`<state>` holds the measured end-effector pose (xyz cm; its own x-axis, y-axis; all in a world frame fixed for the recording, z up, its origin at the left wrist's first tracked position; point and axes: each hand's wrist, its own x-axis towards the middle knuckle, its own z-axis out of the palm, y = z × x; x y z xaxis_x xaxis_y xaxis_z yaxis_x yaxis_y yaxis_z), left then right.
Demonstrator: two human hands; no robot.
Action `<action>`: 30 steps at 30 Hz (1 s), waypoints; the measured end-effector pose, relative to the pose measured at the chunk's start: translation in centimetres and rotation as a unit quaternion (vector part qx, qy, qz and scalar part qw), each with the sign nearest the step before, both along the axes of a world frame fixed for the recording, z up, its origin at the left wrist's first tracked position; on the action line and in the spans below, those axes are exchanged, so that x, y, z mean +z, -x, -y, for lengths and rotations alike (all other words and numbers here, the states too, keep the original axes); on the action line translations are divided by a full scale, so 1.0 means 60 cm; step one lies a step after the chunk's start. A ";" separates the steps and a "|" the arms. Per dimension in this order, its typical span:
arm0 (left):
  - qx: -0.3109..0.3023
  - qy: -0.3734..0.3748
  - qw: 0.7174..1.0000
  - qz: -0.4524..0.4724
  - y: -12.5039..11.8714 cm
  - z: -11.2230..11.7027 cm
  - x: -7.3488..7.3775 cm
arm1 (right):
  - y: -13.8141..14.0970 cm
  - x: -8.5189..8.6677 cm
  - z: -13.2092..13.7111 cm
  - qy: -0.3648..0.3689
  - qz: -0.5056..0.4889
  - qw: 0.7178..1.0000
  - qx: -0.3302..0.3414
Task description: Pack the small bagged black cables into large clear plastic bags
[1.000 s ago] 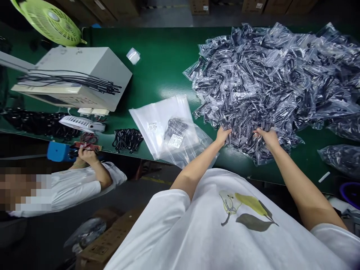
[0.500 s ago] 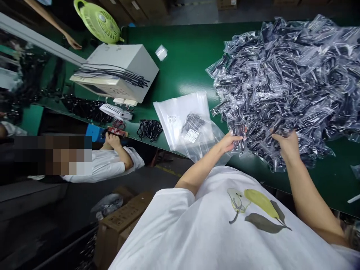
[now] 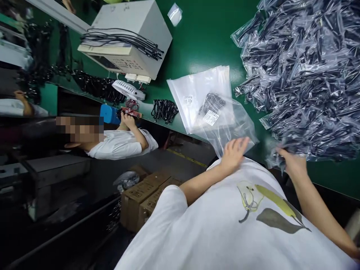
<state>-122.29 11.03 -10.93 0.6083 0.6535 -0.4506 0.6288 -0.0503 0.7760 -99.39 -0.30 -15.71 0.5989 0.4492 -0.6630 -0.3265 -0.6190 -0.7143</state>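
Observation:
My left hand (image 3: 234,154) lies with fingers stretched out at the near edge of a large clear plastic bag (image 3: 239,122). Inside or under that bag shows a dark bundle (image 3: 213,103), with a white printed label (image 3: 210,117) beside it. My right hand (image 3: 295,164) is closed at the near edge of a big heap of bagged black cables (image 3: 303,86). Its thumb and fingers grip a small clear bag of cable (image 3: 276,156); how many bags are in the grip I cannot tell.
A grey-white instrument (image 3: 132,22) with black cables on it stands on the green table (image 3: 202,41). Near it lie a white fan (image 3: 128,90) and a black cable bundle (image 3: 164,110). A co-worker's hands (image 3: 128,120) are at the left. Cardboard boxes (image 3: 140,202) stand below.
My left hand has let go of a bagged cable at the heap and moved toward me, to the large bag's edge. My right hand has drawn a small bag toward the table's near edge. The view has shifted.

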 end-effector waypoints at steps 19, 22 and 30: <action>0.261 0.090 0.949 0.152 0.165 -0.070 0.044 | 0.198 0.074 -0.138 -0.296 0.094 0.717 0.624; 0.277 -0.001 0.944 0.180 0.170 -0.095 0.093 | 0.238 0.047 -0.204 -0.338 0.102 0.757 0.550; 0.169 -0.060 0.966 0.188 0.188 -0.126 0.140 | 0.298 0.000 -0.415 -0.172 -0.054 0.836 0.518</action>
